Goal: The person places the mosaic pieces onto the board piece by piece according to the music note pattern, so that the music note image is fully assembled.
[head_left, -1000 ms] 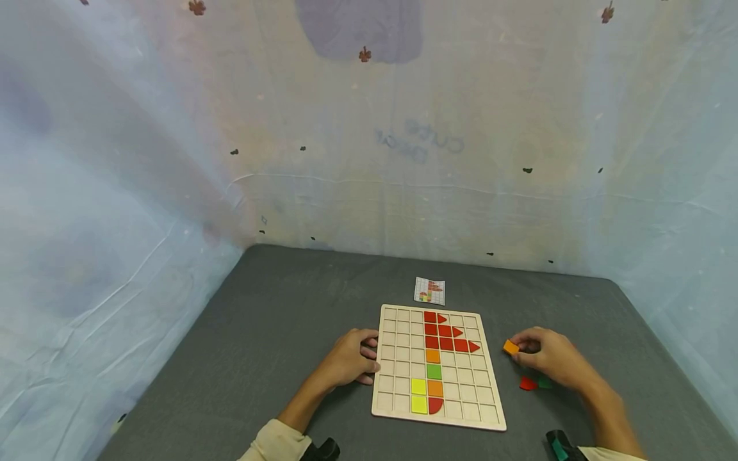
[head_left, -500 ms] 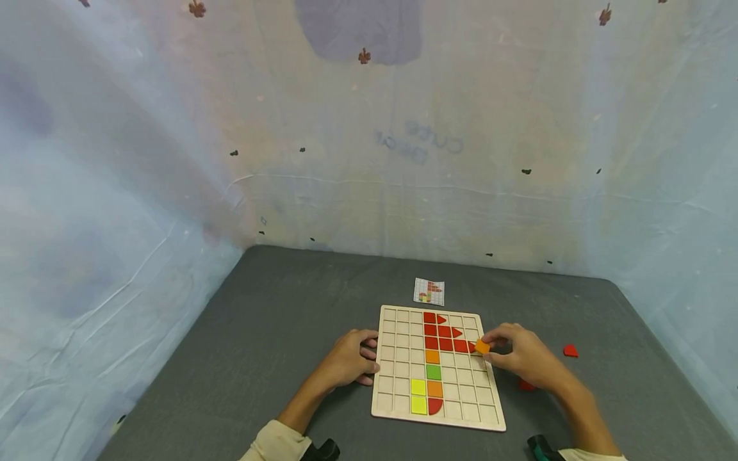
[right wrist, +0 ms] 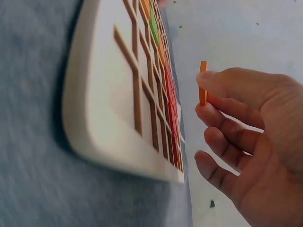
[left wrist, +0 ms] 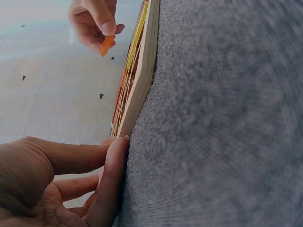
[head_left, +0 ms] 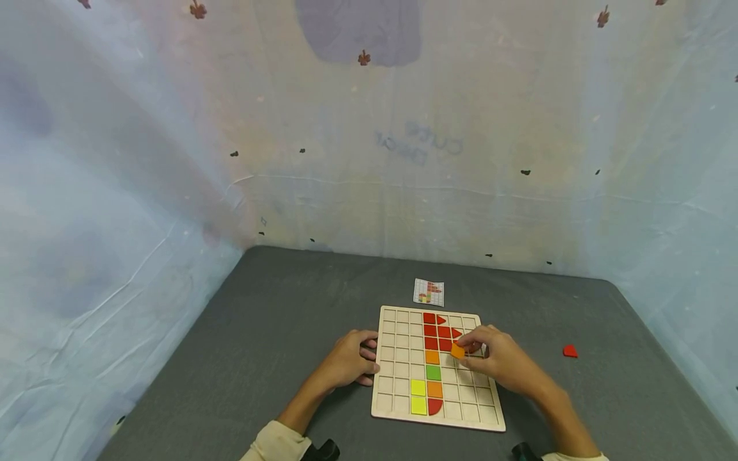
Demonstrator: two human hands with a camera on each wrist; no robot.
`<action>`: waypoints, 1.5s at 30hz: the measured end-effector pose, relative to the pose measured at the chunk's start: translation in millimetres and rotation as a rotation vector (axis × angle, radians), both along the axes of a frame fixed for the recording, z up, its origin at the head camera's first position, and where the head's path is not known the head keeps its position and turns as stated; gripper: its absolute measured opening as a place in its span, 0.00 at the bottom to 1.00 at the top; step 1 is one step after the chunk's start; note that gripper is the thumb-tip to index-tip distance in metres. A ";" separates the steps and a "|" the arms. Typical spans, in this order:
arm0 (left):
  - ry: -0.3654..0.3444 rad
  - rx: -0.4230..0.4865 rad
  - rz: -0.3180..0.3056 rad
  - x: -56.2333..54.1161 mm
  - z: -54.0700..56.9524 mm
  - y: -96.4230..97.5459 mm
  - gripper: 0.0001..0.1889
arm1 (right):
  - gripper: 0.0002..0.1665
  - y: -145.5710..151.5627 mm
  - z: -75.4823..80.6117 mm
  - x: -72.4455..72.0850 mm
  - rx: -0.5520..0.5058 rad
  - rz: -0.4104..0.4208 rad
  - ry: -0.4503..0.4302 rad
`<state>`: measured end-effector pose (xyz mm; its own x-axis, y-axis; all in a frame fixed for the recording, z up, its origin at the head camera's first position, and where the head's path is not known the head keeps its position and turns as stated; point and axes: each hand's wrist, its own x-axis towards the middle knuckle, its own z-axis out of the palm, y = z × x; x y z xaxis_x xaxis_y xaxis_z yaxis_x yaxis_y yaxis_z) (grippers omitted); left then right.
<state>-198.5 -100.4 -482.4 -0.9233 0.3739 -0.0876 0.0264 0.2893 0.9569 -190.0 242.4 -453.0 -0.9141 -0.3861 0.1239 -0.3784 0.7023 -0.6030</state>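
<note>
A light wooden grid board lies on the table, bearing red squares and pointed red pieces towards its far side. Below them run an orange square, a green square, another orange square, two yellow squares and a rounded red piece. My left hand grips the board's left edge with thumb and fingers. Between thumb and fingertips, my right hand pinches an orange square tile, held above the board's right half. That hand hides some red pieces and cells beneath it.
A small printed card with a coloured grid pattern lies just beyond the board. One loose red piece is on the grey table to the right. Hanging cloth encloses the table behind and at the sides.
My right hand has carried the orange tile leftwards from the table on the right to above the board. The left hand and the board have stayed put.
</note>
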 end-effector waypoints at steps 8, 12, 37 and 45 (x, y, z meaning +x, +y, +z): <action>-0.002 0.003 0.000 0.7 -0.3 0.0 0.35 | 0.13 -16.0 -3.3 2.4 0.002 0.058 0.029; 0.000 0.003 0.001 0.0 -0.6 0.4 0.36 | 0.13 -23.5 -4.1 4.6 -0.011 0.097 0.016; -0.001 -0.009 0.005 -1.0 -1.5 0.2 0.36 | 0.13 -68.0 -1.9 14.9 0.038 0.159 -0.056; -0.002 -0.002 0.003 -1.4 -1.2 0.0 0.35 | 0.11 -79.1 -2.8 16.9 0.020 0.195 -0.090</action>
